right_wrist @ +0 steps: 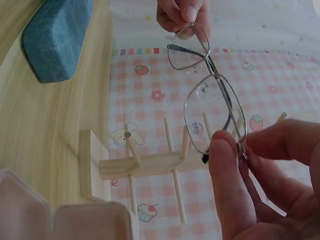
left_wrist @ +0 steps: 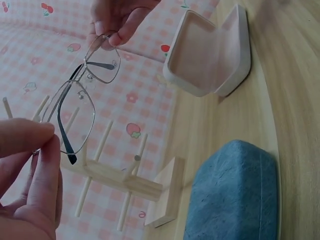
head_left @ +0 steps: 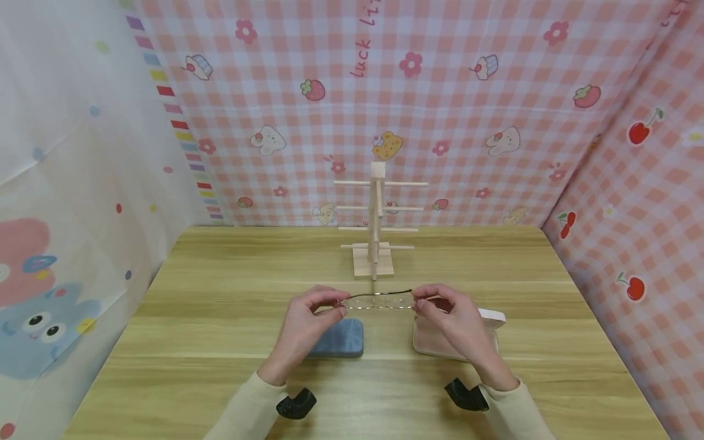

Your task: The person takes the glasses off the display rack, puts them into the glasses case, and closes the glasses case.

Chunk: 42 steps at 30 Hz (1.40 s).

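Observation:
A pair of thin metal-framed eyeglasses [head_left: 379, 307] is held level above the table, its dark-tipped temples folded behind the lenses. My left hand [head_left: 308, 324] pinches one end of the frame between thumb and fingers. At the opposite end, my right hand [head_left: 456, 324] pinches the frame near the hinge. The right wrist view shows the clear lenses and the folded temples of the eyeglasses [right_wrist: 186, 107] up close. Below the left hand lies a closed blue glasses case [head_left: 343, 338]. An open pale pink glasses case [head_left: 431, 339] sits under the right hand, partly hidden by it.
Behind the eyeglasses stands a wooden rack [head_left: 377, 211] with several horizontal pegs on a square base. The wood-grain table [head_left: 236, 275] meets a pink checkered cloth [head_left: 341, 122] at the back and right. A white printed cloth [head_left: 66, 171] hangs at the left.

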Motion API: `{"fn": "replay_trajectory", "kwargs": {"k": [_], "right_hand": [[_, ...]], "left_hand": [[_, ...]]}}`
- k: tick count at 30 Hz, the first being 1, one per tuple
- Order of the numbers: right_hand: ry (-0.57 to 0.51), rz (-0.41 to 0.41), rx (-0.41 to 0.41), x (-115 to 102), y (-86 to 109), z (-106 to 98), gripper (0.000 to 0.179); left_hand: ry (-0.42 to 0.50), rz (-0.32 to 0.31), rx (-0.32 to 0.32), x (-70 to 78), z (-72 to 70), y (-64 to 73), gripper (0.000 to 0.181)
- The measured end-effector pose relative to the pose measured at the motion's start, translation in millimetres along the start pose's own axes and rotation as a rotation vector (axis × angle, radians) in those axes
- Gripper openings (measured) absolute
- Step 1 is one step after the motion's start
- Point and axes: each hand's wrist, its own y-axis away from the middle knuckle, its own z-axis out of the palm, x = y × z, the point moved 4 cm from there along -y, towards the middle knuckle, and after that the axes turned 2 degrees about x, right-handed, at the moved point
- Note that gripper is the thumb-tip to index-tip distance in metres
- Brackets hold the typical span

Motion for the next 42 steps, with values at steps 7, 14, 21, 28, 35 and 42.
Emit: {"fn": "replay_trajectory", "kwargs": {"k": [7,14,21,28,35,42], "right_hand": [[0.082,0.014,-0.020,5,9.0,-15,0.025],[0.124,0.030,0.024,12,17.0,-28,0.021],[0.174,0.062,0.060,20,24.3,-43,0.021],[0.210,0.056,0.093,27,29.0,-56,0.023],[0.235,0.060,0.119,35,33.8,-66,0.023],[0.266,0.040,0.160,45,38.9,-75,0.017]], "left_hand": [[-0.033,0.055,0.027,-2.8,9.6,-1.5,0.017],[-0.005,0.042,0.014,-5.7,22.7,-1.6,0.015],[-0.007,0.029,0.015,-11.0,38.1,-3.8,0.015],[-0.045,0.013,0.009,-16.6,54.6,-6.5,0.013],[-0.055,0.034,0.003,-25.2,70.9,-8.6,0.013],[-0.089,0.027,-0.032,-39.5,88.4,-10.3,0.011]]}}
